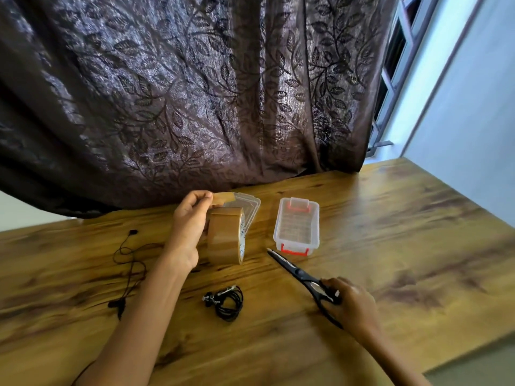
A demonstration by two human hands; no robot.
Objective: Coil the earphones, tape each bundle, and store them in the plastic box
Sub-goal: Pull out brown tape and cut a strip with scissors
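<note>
The left hand pinches the free end of the brown tape roll. The right hand grips long black scissors, whose blades point toward that tape. The coiled black earphones lie between both hands, nearer the front edge of the wooden worktop.

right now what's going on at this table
A person's left hand pinches the free end of the brown tape roll, which stands on edge on the wooden table; the right hand grips black scissors. A coiled earphone bundle lies near them, another earphone lies loose at left. The clear plastic box stands open and empty, its lid behind the roll.
</note>
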